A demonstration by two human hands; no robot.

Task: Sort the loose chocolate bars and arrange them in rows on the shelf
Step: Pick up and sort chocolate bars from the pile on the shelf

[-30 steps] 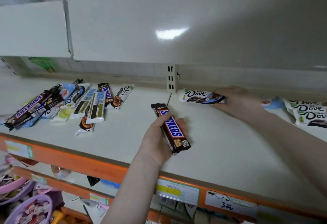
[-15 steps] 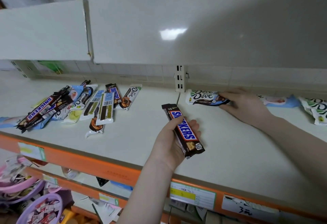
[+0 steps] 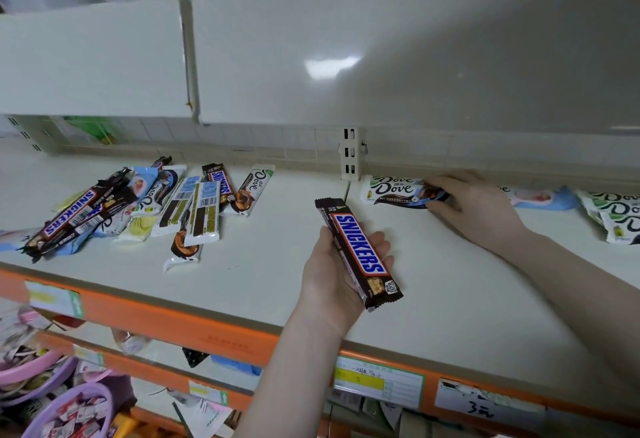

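**Sorting barely begun, one bar in each hand**

Mostly unsorted as judged from the layout: a loose heap (image 3: pixel 131 209) of mixed Snickers and Dove bars sprawled across the left of the shelf (image 3: pixel 277 264), overlapping at all angles, some face down with barcodes up. Only the start of a row along the back right: a Dove bar (image 3: pixel 398 191) lying flat near the slotted upright (image 3: pixel 351 155), a pale blue bar (image 3: pixel 540 198) just beyond it, and more Dove bars (image 3: pixel 616 216) stacked at the far right edge. No Snickers row visible yet.

Left hand (image 3: pixel 343 264) palm up above the shelf front, fingers curled under a Snickers bar (image 3: pixel 358 252) and thumb along its left edge; bar lying lengthwise across the palm, both ends jutting past the hand. Right hand (image 3: pixel 474 209) reaching to the back, fingertips (image 3: pixel 434 183) pinching the right end of the Dove bar, bar resting on the shelf, the rest of it clear of the hand to the left.
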